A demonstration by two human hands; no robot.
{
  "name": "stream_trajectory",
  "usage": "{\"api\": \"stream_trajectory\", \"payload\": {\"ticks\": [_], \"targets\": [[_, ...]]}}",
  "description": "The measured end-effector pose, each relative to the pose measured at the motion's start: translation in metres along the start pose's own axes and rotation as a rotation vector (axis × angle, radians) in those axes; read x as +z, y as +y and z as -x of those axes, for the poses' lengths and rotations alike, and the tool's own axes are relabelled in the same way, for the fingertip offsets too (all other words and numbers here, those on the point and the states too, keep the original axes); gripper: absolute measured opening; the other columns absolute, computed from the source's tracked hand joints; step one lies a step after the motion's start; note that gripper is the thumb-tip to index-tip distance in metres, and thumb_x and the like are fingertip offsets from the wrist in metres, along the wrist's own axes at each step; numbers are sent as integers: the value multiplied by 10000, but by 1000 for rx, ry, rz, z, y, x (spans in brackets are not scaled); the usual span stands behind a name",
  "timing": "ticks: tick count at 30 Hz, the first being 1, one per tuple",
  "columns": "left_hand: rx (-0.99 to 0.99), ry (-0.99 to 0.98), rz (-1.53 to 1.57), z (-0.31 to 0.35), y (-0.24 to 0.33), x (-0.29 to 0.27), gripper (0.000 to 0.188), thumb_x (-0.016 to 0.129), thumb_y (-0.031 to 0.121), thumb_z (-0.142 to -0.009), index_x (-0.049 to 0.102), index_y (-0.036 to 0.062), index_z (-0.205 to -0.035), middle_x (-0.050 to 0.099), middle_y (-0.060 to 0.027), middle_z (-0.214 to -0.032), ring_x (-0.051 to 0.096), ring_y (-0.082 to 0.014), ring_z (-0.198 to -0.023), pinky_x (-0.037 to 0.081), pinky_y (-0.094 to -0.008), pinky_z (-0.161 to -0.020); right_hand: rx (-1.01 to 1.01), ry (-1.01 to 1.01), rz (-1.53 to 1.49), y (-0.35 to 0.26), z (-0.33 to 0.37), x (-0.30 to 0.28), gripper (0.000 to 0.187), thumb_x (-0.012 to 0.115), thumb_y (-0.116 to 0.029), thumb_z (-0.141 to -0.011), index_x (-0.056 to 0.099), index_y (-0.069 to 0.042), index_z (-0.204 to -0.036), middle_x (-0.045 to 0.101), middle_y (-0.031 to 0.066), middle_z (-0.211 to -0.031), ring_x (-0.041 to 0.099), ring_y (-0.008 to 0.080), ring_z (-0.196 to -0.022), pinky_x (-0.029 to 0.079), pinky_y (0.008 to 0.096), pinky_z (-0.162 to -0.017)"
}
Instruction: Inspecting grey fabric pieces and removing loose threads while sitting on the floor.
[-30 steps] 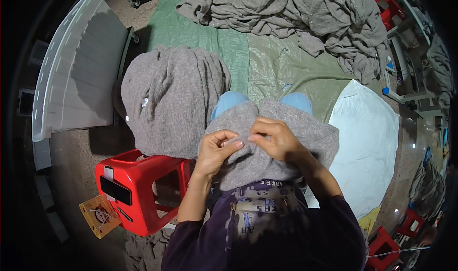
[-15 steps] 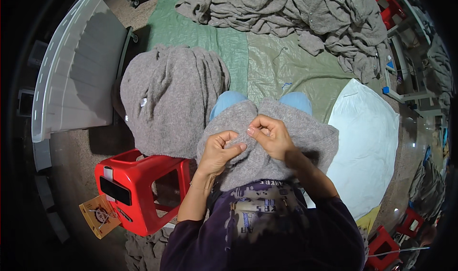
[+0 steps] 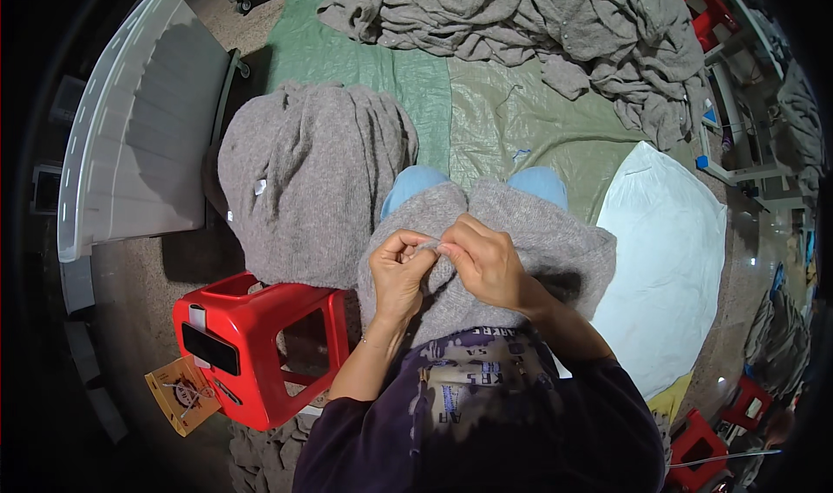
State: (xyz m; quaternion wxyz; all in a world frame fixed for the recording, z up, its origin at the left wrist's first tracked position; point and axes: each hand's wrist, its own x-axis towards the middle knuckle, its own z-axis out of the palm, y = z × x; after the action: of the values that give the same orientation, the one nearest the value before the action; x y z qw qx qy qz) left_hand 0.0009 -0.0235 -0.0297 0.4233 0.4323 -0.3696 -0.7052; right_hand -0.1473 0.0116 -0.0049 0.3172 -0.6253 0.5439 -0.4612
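Observation:
A grey knitted garment (image 3: 551,233) lies spread over my lap, with my light blue trouser knees showing beyond it. My left hand (image 3: 401,270) is closed, pinching a small fold of the knit between thumb and fingers. Right beside it my right hand (image 3: 483,261) pinches the same fold, its thumb and fingertips almost meeting the left ones. Whether a small tool sits between the fingertips, I cannot make out. Left of my lap rises a draped heap of similar grey knitwear (image 3: 317,185) with a small white label.
A red stool (image 3: 252,311) at my left carries a dark phone (image 3: 211,348); a yellow box (image 3: 182,395) adjoins it. Beyond stands a white plastic bin (image 3: 143,137). A stuffed white sack (image 3: 664,259) leans at my right. More grey knitwear (image 3: 521,16) is piled on the green tarp (image 3: 364,68).
My hands have come together, and the left one has turned so that its thumb now presses the fold. The right hand has shifted slightly down and left.

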Motion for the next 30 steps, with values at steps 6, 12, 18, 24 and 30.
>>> {"api": "stream_trajectory", "payload": {"ticks": [6, 12, 18, 24, 30], "targets": [[153, 154, -62, -4, -7, 0, 132, 577, -91, -764, 630, -10, -854, 581, 16, -734, 485, -19, -622, 369, -167, -558, -11, -47, 117, -4, 9, -3, 102, 649, -27, -802, 567, 6, -853, 526, 121, -746, 592, 254, -707, 452, 394, -629], [-151, -23, 157, -17, 15, -41, 107, 612, -52, -783, 628, -22, -884, 640, -60, -816, 590, -98, -712, 471, -213, -656, 95, -15, 253, 15, 36, -66, 183, 675, -34, -764, 564, 20, -900, 548, 136, -779, 589, 253, -755, 459, 357, -670], [-235, -150, 427, -4, 36, -26, 157, 576, 75, -863, 600, -40, -968, 654, -141, -989, 641, -205, -885, 515, -332, -830, 175, 87, 262, 28, 51, -66, 186, 638, -78, -787, 518, -1, -906, 532, 133, -781, 558, 321, -740, 438, 391, -653], [-224, -121, 491, -4, 42, -25, 165, 559, 75, -876, 607, -48, -974, 656, -146, -994, 639, -212, -892, 505, -331, -841, 406, -136, -103, 11, 57, -73, 219, 666, -68, -769, 529, 4, -924, 588, 151, -806, 600, 300, -734, 464, 363, -685], [-211, -87, 468, 3, 47, -22, 139, 560, 71, -878, 611, -38, -948, 660, -123, -951, 633, -187, -855, 501, -314, -820, 311, -82, 187, 18, 60, -75, 220, 663, 16, -739, 632, 0, -956, 609, 119, -796, 627, 243, -787, 484, 320, -698]]}}
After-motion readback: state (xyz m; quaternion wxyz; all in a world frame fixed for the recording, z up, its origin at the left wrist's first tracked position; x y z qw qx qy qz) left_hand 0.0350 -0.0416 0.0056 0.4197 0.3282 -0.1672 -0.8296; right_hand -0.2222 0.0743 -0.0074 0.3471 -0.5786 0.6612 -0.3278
